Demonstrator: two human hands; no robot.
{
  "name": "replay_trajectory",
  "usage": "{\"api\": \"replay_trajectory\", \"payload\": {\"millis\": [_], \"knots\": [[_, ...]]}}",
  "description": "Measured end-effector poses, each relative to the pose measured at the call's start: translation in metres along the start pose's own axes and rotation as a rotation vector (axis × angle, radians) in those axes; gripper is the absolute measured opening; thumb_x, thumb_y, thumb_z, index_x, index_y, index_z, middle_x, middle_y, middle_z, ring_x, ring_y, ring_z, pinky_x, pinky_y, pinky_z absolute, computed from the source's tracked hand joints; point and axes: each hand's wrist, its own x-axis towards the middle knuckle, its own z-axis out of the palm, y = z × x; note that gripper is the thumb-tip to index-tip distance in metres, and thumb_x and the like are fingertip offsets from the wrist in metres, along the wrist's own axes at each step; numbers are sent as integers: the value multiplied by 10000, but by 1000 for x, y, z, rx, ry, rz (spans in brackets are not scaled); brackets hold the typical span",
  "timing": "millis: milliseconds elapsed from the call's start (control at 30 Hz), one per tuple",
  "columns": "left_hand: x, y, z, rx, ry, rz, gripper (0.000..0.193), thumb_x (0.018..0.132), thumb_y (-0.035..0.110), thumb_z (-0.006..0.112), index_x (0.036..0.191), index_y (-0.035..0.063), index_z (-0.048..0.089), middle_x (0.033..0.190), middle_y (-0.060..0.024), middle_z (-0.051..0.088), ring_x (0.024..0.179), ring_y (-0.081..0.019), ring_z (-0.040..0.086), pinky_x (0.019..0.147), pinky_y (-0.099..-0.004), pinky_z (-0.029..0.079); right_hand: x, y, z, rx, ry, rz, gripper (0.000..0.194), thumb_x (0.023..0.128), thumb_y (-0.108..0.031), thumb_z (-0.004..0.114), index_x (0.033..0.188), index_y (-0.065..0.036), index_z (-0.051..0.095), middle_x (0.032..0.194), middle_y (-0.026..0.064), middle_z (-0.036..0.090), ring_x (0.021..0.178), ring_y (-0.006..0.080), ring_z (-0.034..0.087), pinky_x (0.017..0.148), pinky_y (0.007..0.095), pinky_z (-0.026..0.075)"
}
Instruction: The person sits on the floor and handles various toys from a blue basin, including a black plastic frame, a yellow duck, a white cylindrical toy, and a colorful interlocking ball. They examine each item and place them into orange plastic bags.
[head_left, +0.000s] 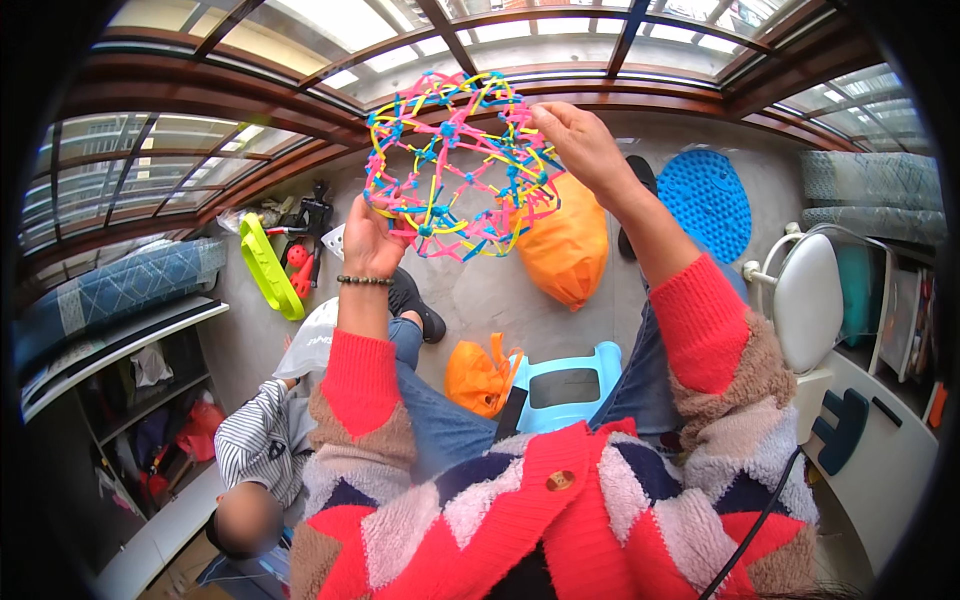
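An expandable plastic lattice sphere (469, 177) in pink, yellow and blue is held up before me, partly spread, with open gaps between its struts. My left hand (373, 236), with a beaded bracelet on the wrist, grips its lower left edge. My right hand (574, 139) pinches its upper right edge between thumb and fingers. Behind the sphere's right side, an orange drawstring bag (566, 251) rests on the floor. A smaller orange bag (480, 377) lies beside a light blue plastic stool (562, 390) between my legs.
Another person (259, 442) in a striped top sits at my lower left. A lime-green plastic piece (268, 266) lies near the left windows. A blue bumpy mat (705, 202) is on the floor at right, near a white chair (802, 300). Shelves (150, 405) stand at left.
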Motion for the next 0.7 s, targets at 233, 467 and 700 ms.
{"api": "replay_trajectory", "payload": {"millis": [233, 467, 700], "knots": [[-8, -4, 23, 77, 23, 92, 440, 971, 401, 399, 1119, 10, 536, 969, -108, 628, 896, -245, 612, 815, -396, 500, 0, 2, 7, -42, -67, 156, 331, 873, -299, 552, 933, 10, 652, 771, 117, 668, 697, 204, 639, 659, 330, 477], [-9, 1, 18, 331, -52, 92, 294, 958, 226, 455, 1108, -6, 555, 977, -118, 655, 900, -270, 648, 827, -377, 512, -2, -14, -14, 516, -8, 395, 264, 915, -254, 530, 844, -24, 638, 713, 28, 602, 618, 91, 562, 570, 241, 474], [-10, 2, 11, 124, -150, 161, 268, 940, 201, 491, 1097, -6, 560, 779, -55, 577, 727, -199, 597, 766, -386, 498, -1, -29, -21, 518, 46, 345, 348, 935, -339, 502, 808, -40, 625, 655, 9, 570, 524, 66, 531, 484, 191, 427]]}}
